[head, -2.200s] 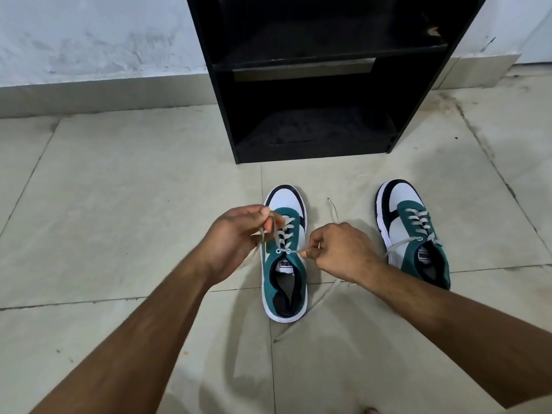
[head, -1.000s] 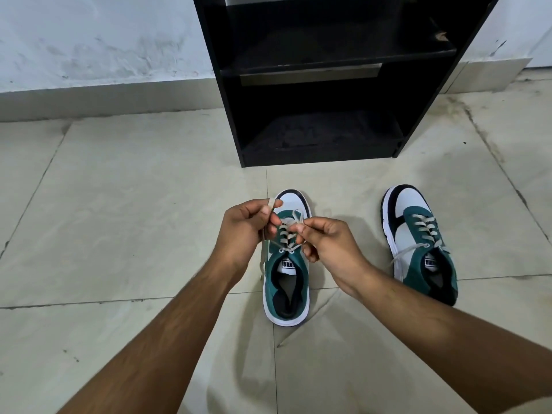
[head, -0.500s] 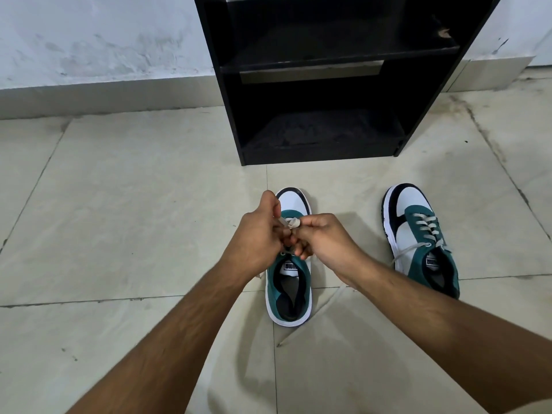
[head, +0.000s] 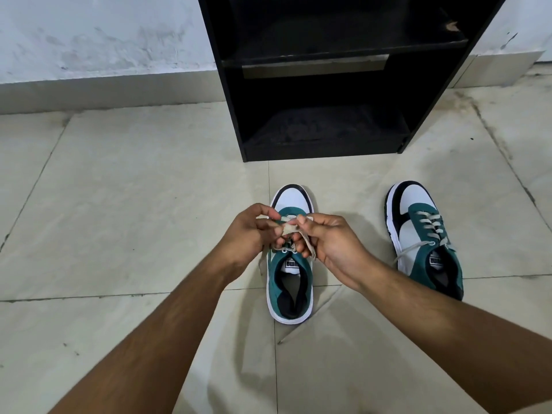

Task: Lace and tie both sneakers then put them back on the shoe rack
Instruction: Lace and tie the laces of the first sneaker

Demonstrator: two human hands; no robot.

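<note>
- Pale stone tiles make up the floor [head: 113, 210], which fills most of the frame and carries everything else.
- Black and open-fronted, the shoe rack [head: 325, 85] stands at upper centre against the wall; both shelves in view look bare, though the top is cut off by the frame.
- At centre, toe towards the rack, sits the near sneaker [head: 289, 282], teal and white, with its lace [head: 309, 251] gathered above the tongue.
- At the right of the frame, well apart from it, the second sneaker [head: 424, 234] is laced through its eyelets, but its ends trail loose on the tile, so it appears not yet tied.
- Just above the near sneaker's eyelets, the left hand [head: 249, 234] has its grip closed on one part of the lace, thumb and fingers pinching it.
- Beside it, almost touching, the right hand [head: 331, 242] holds another part of the same lace in a narrow pinch, a short tail hanging below its fingers.
- Judging by this, the step in hand is forming the knot or bow. To do it well, both strands should be kept taut and low against the tongue, loops even, and the pull made sideways so the knot seats flat.
- Whether a first crossing is already cinched is hidden by the fingers.
</note>
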